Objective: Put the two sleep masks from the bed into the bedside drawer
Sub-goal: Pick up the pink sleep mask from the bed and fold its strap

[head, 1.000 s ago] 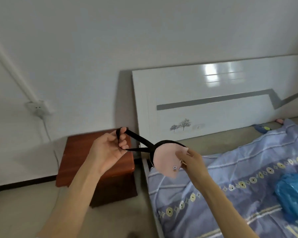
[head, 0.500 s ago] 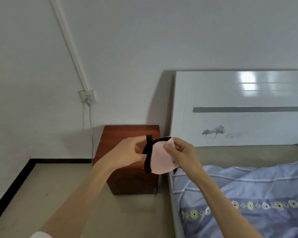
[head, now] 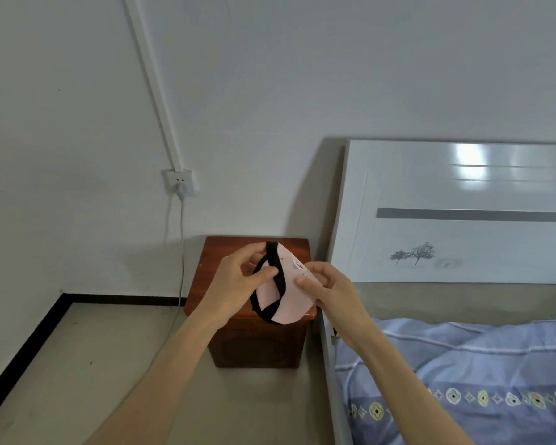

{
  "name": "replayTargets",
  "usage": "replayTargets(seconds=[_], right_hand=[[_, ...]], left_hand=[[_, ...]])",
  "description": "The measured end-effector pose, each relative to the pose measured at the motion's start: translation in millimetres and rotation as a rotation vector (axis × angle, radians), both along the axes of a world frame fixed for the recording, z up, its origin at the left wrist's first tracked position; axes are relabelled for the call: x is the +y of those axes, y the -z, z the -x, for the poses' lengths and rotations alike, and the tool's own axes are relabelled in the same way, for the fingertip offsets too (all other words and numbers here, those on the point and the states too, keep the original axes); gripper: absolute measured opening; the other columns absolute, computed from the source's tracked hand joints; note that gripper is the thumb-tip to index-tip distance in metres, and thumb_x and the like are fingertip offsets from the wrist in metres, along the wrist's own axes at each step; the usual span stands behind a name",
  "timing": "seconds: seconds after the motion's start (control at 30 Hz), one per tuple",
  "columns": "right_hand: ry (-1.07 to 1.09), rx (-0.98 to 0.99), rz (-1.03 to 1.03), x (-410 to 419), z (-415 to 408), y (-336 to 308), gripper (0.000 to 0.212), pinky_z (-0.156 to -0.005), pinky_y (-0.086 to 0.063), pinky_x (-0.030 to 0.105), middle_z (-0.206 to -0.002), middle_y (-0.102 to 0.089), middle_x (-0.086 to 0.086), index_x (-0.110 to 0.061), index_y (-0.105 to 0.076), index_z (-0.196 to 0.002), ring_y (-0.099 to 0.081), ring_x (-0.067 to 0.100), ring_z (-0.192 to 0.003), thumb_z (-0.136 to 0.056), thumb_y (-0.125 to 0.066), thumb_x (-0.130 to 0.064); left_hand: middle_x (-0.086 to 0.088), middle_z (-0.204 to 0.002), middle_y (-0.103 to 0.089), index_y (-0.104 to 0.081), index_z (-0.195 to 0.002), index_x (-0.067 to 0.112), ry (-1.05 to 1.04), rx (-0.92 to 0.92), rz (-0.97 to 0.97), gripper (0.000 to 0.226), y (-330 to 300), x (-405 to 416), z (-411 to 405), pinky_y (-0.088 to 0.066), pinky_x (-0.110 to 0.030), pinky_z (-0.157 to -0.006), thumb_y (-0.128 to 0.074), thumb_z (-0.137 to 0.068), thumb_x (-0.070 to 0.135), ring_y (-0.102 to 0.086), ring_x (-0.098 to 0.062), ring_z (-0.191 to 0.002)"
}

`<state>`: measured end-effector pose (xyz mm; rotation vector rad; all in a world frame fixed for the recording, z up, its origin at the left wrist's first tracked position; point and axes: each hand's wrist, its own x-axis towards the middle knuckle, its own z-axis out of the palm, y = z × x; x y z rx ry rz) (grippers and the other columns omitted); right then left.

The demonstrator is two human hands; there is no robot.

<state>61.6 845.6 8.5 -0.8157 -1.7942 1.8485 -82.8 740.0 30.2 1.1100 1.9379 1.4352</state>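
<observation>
A pink sleep mask (head: 291, 300) with black straps is folded and held in the air above the reddish-brown bedside cabinet (head: 260, 342). My left hand (head: 235, 284) pinches the mask and its black strap on the left side. My right hand (head: 331, 293) grips the mask's right edge. The cabinet's front faces me and looks closed; no open drawer shows. No second sleep mask is in view.
The bed (head: 463, 380) with a blue patterned quilt fills the lower right, its white headboard (head: 463, 213) against the wall. A wall socket (head: 181, 181) with a white cable hanging down is left of the cabinet. Beige floor lies in front.
The view has swung left toward the cabinet. My hands came together, folding the stretched strap onto the mask, and now hold it over the cabinet top.
</observation>
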Motion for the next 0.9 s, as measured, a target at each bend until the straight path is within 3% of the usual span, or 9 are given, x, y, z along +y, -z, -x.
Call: replayTargets(seconds=[0.1, 0.33, 0.43, 0.5, 0.57, 0.63, 0.7, 0.77, 0.9], right_hand=[[0.023, 0.047, 0.154, -0.7, 0.1, 2.2, 0.018, -0.078, -0.056, 0.032, -0.103, -0.07, 0.007, -0.015, -0.062, -0.099, -0.067, 0.022, -0.092, -0.081, -0.064, -0.016], [0.019, -0.031, -0.166, 0.5, 10.2, -12.0, 0.01, -0.072, -0.052, 0.036, -0.087, -0.069, 0.002, -0.025, -0.067, -0.084, -0.064, 0.023, -0.083, -0.08, -0.067, -0.016], [-0.013, -0.071, -0.207, -4.4, 16.9, -10.6, 0.01, -0.07, -0.048, 0.033, -0.086, -0.07, 0.01, -0.023, -0.07, -0.087, -0.061, 0.02, -0.077, -0.078, -0.068, -0.019], [0.002, -0.055, -0.097, -8.2, 21.2, -6.7, 0.011, -0.075, -0.052, 0.034, -0.09, -0.071, 0.008, -0.023, -0.07, -0.089, -0.065, 0.021, -0.086, -0.078, -0.068, -0.02], [0.028, 0.019, 0.168, -8.2, 26.4, -4.3, 0.013, -0.082, -0.056, 0.036, -0.097, -0.07, 0.009, -0.016, -0.068, -0.094, -0.065, 0.026, -0.096, -0.081, -0.066, -0.016], [0.056, 0.087, 0.426, -5.5, 31.2, -4.1, 0.014, -0.079, -0.058, 0.033, -0.099, -0.068, 0.011, -0.009, -0.066, -0.096, -0.065, 0.026, -0.097, -0.083, -0.062, -0.012], [0.087, 0.115, 0.563, -2.6, 34.7, -4.0, 0.011, -0.072, -0.059, 0.03, -0.096, -0.069, 0.011, -0.008, -0.065, -0.093, -0.066, 0.023, -0.09, -0.083, -0.061, -0.009], [0.101, 0.121, 0.615, -1.1, 37.4, -2.7, 0.012, -0.069, -0.06, 0.029, -0.098, -0.067, 0.012, -0.007, -0.063, -0.095, -0.066, 0.024, -0.091, -0.083, -0.061, -0.008], [0.154, 0.075, 0.571, -1.0, 41.8, 2.9, 0.012, -0.069, -0.059, 0.028, -0.108, -0.061, 0.014, -0.012, -0.06, -0.095, -0.06, 0.028, -0.102, -0.084, -0.06, -0.009]], left_hand=[[0.004, -0.093, -0.065, -0.057, -0.1, 0.041, -0.012, -0.112, -0.023, 0.031, 0.2, -1.0, 5.9, -0.044, -0.02, -0.075, -0.066, -0.081, 0.018, -0.06, -0.014, -0.095], [0.014, -0.093, -0.064, -0.058, -0.092, 0.04, 0.172, 0.071, 0.069, 0.024, -8.8, -4.3, 22.1, -0.042, -0.024, -0.087, -0.067, -0.079, 0.022, -0.058, -0.006, -0.094], [0.016, -0.095, -0.066, -0.061, -0.092, 0.038, 0.243, 0.124, 0.108, 0.02, -6.0, -8.6, 24.4, -0.043, -0.025, -0.084, -0.068, -0.079, 0.025, -0.059, 0.0, -0.092], [0.016, -0.095, -0.063, -0.059, -0.093, 0.036, 0.167, 0.128, 0.106, 0.019, -2.2, -9.2, 26.3, -0.042, -0.022, -0.075, -0.068, -0.077, 0.031, -0.058, -0.001, -0.088], [0.016, -0.095, -0.059, -0.053, -0.099, 0.032, 0.01, 0.063, 0.079, 0.028, 0.1, -8.5, 29.3, -0.039, -0.018, -0.067, -0.067, -0.076, 0.037, -0.055, -0.001, -0.088], [0.008, -0.096, -0.063, -0.05, -0.111, 0.026, -0.077, -0.062, 0.06, 0.04, 1.3, -9.0, 34.5, -0.042, -0.02, -0.073, -0.064, -0.077, 0.043, -0.057, -0.006, -0.094], [-0.001, -0.099, -0.069, -0.048, -0.12, 0.026, -0.044, -0.205, 0.041, 0.051, 3.4, -12.5, 40.2, -0.046, -0.034, -0.09, -0.062, -0.076, 0.048, -0.059, -0.015, -0.103], [-0.002, -0.1, -0.071, -0.047, -0.122, 0.028, 0.029, -0.338, 0.013, 0.067, 4.4, -17.9, 43.9, -0.049, -0.044, -0.093, -0.066, -0.065, 0.057, -0.062, -0.02, -0.104], [0.005, -0.085, -0.074, -0.046, -0.124, 0.023, 0.099, -0.475, -0.026, 0.076, 13.6, -22.4, 48.2, -0.057, -0.038, -0.078, -0.071, -0.058, 0.05, -0.068, -0.021, -0.092]])
